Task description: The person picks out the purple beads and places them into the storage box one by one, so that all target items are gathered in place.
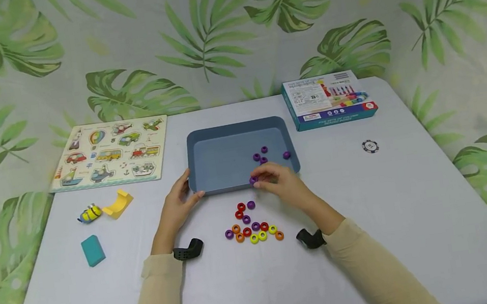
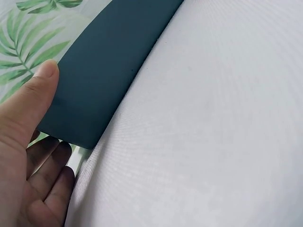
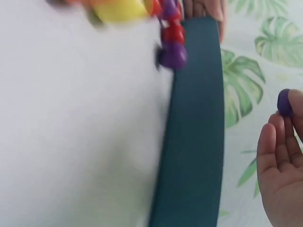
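A blue-grey tray point(image 1: 235, 155) lies on the white table, with several purple beads point(image 1: 264, 149) at its right side. My left hand point(image 1: 176, 208) holds the tray's near left corner; in the left wrist view, its thumb point(image 2: 46, 71) lies against the near wall and its fingers go round the side. Between the thumb and fingertips of my right hand point(image 1: 285, 182) is a purple bead point(image 3: 284, 102), held above the tray's near rim. Just in front of the tray lie loose red beads point(image 1: 264, 226), yellow beads point(image 1: 262, 236), orange beads point(image 1: 279, 236) and more purple ones.
A wooden picture puzzle board point(image 1: 107, 154) lies back left. Nearer are a small yellow-and-blue toy figure point(image 1: 90, 214), a yellow curved block point(image 1: 118, 204) and a teal block point(image 1: 93, 251). A game box point(image 1: 329, 100) and a poker chip point(image 1: 370, 146) are on the right.
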`<control>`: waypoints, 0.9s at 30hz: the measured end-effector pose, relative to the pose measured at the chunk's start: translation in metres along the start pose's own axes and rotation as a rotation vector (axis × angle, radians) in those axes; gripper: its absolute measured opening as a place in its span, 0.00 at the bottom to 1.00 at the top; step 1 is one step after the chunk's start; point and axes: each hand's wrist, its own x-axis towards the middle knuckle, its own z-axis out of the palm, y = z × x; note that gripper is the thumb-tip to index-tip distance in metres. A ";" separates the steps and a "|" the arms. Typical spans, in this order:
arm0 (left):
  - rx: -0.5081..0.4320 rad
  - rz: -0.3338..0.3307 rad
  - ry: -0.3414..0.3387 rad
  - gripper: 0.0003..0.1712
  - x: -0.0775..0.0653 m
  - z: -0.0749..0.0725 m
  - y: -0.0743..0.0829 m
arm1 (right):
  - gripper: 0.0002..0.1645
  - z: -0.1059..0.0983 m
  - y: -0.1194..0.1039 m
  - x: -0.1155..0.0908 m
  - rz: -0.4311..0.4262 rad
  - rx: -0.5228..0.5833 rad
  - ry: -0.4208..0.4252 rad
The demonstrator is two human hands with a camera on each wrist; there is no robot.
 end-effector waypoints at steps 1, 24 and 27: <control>-0.001 -0.002 0.001 0.38 0.000 0.000 0.000 | 0.13 -0.004 0.000 0.006 -0.002 0.007 0.014; -0.008 0.000 0.017 0.38 0.000 0.000 -0.001 | 0.12 -0.013 0.043 0.064 0.261 -0.227 -0.064; -0.005 0.005 0.015 0.38 0.000 0.001 -0.001 | 0.14 -0.015 0.037 0.060 0.256 -0.199 -0.052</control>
